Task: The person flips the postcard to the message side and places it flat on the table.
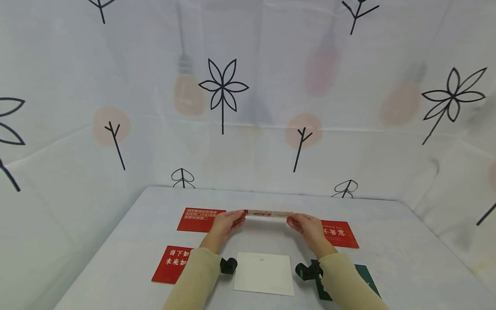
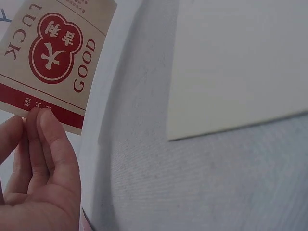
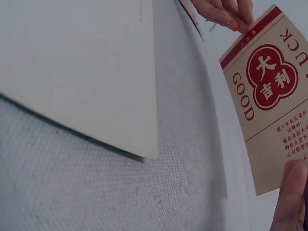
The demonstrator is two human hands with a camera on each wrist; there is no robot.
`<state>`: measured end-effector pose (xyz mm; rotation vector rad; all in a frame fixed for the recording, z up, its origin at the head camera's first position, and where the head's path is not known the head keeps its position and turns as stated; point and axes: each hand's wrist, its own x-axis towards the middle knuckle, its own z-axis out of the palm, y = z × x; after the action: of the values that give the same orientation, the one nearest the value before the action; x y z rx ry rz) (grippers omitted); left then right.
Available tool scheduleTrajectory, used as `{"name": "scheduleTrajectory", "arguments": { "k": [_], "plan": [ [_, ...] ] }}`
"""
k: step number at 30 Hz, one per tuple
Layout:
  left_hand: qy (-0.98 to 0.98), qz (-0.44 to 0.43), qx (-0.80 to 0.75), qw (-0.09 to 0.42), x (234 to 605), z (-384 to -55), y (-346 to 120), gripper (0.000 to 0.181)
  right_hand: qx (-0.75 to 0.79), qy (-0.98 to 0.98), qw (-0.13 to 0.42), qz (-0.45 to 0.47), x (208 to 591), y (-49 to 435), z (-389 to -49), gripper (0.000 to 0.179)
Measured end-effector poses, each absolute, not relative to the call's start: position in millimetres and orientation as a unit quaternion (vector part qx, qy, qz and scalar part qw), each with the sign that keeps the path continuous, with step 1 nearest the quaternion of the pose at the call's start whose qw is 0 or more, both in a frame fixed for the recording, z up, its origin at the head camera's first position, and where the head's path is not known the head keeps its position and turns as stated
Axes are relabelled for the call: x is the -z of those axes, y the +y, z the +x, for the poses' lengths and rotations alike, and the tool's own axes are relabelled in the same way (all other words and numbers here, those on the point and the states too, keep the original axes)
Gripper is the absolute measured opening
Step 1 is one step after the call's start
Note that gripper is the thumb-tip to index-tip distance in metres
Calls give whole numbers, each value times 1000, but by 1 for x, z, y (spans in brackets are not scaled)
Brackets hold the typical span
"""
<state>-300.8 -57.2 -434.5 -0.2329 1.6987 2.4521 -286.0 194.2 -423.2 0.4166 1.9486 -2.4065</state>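
A cream card with a red band and "GOOD LUCK" lettering (image 1: 270,213) is held up above the far half of the table, seen nearly edge-on from the head. My left hand (image 1: 224,226) pinches its red-banded end between thumb and fingertips. At the opposite end, my right hand (image 1: 310,230) pinches it too. The left wrist view shows the card's printed face (image 2: 55,48) with a red emblem, fingertips on the red band. In the right wrist view the right thumb (image 3: 291,190) presses the card's plain end (image 3: 269,154). A blank off-white card (image 1: 264,273) lies between the forearms.
Two red cards lie at left, one farther back (image 1: 197,219) and one nearer (image 1: 168,265). Another red card (image 1: 341,234) is behind the right hand, and a dark green card (image 1: 366,275) lies partly under the right sleeve. A patterned cloth (image 1: 255,159) hangs behind the white table (image 1: 128,258).
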Motion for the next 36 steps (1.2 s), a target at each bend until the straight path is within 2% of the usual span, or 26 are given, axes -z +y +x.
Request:
{"name": "scheduleTrajectory", "arguments": {
  "k": [36],
  "plan": [
    [654,-88,-745,96,439,-305,-58,31,727,671,3,144,427,197,-287,38]
  ]
}}
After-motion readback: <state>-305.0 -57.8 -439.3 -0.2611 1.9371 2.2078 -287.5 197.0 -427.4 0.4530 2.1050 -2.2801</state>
